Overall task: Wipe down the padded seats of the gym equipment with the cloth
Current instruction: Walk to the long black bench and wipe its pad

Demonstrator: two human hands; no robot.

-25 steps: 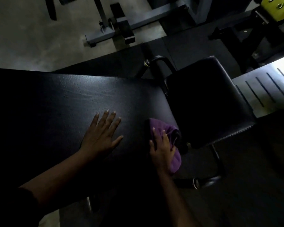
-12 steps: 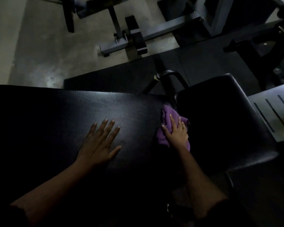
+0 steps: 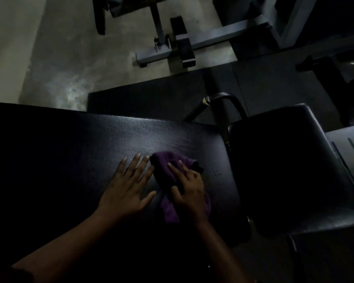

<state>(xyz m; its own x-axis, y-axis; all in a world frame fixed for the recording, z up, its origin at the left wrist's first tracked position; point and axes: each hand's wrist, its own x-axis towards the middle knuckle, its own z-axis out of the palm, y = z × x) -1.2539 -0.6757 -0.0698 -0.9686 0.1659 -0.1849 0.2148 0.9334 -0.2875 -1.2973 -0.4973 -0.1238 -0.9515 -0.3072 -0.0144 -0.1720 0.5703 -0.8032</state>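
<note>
Across the long pad [image 3: 110, 139], the flat right hand [image 3: 190, 190] had swept the cloth [image 3: 166, 162] inward beside the spread left hand [image 3: 127, 188], extending coverage.

A long black padded bench [image 3: 70, 160] fills the lower half of the head view. The left hand [image 3: 127, 190] lies flat on the bench's middle, fingers spread. Just beside it, toward the bench's right end, the right hand [image 3: 190, 193] presses a purple cloth [image 3: 168, 163] onto the padding. Off that right end sits a separate black seat pad [image 3: 284, 170], with a curved black handle [image 3: 223, 98] behind the gap. Beyond the bench's far edge lie a dark mat [image 3: 151, 101], concrete floor [image 3: 59, 68] and a grey machine frame [image 3: 208, 39].
</note>
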